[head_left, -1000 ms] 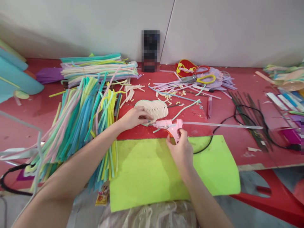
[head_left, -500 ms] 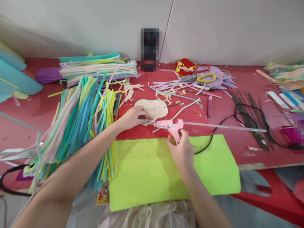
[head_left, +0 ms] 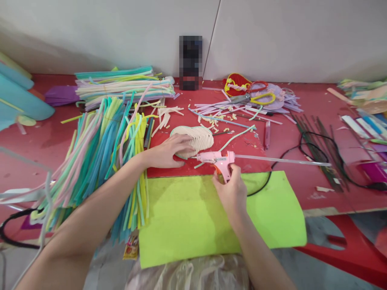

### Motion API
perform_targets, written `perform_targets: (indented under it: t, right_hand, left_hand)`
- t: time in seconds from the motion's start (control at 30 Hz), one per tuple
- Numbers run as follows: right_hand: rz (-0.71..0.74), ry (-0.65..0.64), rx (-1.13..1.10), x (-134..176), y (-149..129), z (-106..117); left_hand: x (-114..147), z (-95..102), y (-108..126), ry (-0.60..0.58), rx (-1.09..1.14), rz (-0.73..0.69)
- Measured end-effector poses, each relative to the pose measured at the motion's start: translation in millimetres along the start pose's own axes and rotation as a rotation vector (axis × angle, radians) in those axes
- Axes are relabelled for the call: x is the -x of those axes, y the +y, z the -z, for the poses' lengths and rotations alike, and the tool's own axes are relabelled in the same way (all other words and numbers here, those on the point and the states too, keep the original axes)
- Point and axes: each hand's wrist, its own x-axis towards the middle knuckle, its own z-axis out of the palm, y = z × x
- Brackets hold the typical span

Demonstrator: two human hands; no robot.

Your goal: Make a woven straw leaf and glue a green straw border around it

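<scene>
My right hand (head_left: pixel 231 185) grips the handle of a pink glue gun (head_left: pixel 210 156), its nozzle pointing left. A long translucent glue stick (head_left: pixel 281 160) runs out of the gun's back. My left hand (head_left: pixel 169 151) reaches over the left part of a cream, rounded piece covered in slanted strips (head_left: pixel 201 137). Its fingers are stretched out and spread, and the thumb lies apart, lower down. The fingers cover part of the piece, so I cannot tell how firmly they touch it. The gun's nozzle is close to the lower edge of the piece, near my left fingertips.
Bundles of coloured pipe cleaners (head_left: pixel 99 149) lie at left. Scissors (head_left: pixel 263 98) rest on lilac strips behind. A black cord (head_left: pixel 266 183) trails right. A lime-green sheet (head_left: pixel 181 225) covers the table's front edge. A pixelated dark object (head_left: pixel 190 62) leans on the wall.
My left hand has shifted slightly left and lower, its fingers now spread rather than bunched at the piece's edge. The glue stick's far end sits a little further left. My right hand stays put.
</scene>
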Motion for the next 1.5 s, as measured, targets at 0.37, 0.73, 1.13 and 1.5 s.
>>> perform_targets:
  t: [0.37, 0.73, 1.13, 1.5]
  right_hand:
    - [-0.023, 0.011, -0.023, 0, 0, 0]
    - [-0.077, 0.076, -0.141, -4, 4, 2]
    - [-0.114, 0.085, -0.247, -6, 1, 2]
    - [-0.104, 0.122, -0.291, -10, -3, 1]
  left_hand:
    - [-1, 3.4, 9, -0.027, -0.273, 0.004]
    - [-5, -0.7, 6, 0.062, -0.304, 0.022]
    - [-3, -0.2, 5, 0.130, -0.271, -0.053]
    - [-2, -2.3, 5, 0.205, -0.272, -0.078]
